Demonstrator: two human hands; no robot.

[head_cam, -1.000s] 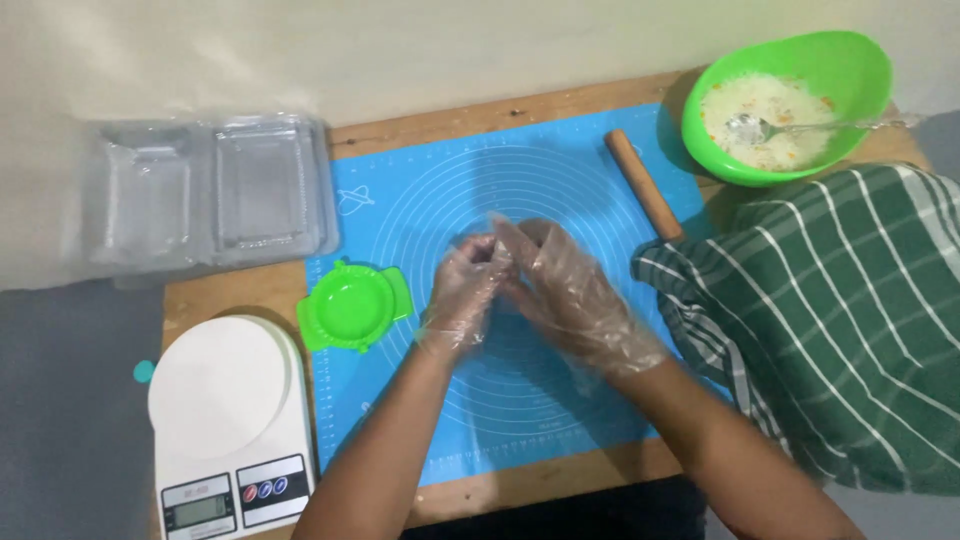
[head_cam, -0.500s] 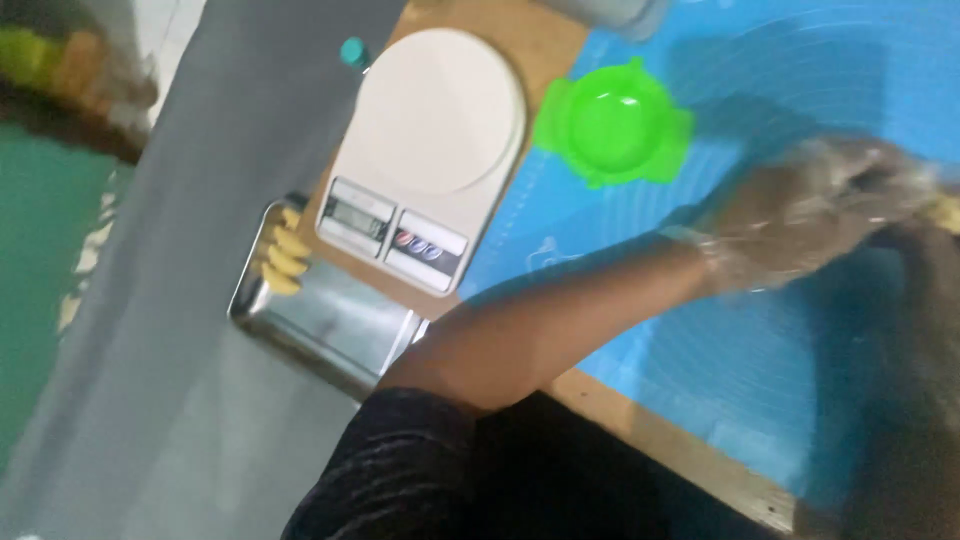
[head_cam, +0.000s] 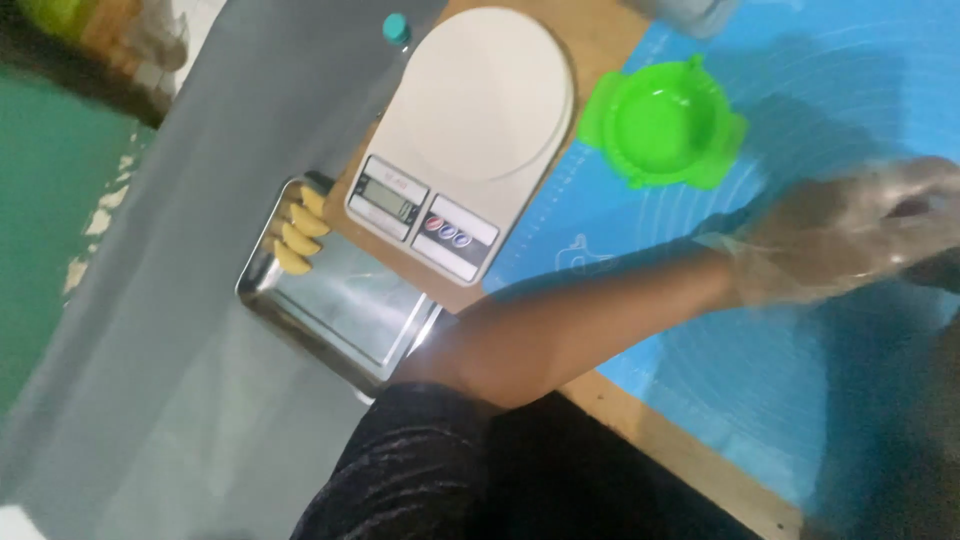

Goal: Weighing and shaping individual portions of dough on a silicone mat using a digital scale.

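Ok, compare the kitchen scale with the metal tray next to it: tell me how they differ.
The kitchen scale is white with a round weighing plate; the metal tray is shiny, rectangular and rimmed. The scale's plate is bare, while the tray holds a few yellow pieces at one end. The scale sits on the wooden board; the tray sits on the grey surface, partly tucked under the board's edge. Both lie to the left of the gloved left hand.

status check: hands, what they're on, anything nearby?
Left hand gloved, over blue mat; hold unclear. Right hand out of frame. Green mould, white scale, steel tray alongside.
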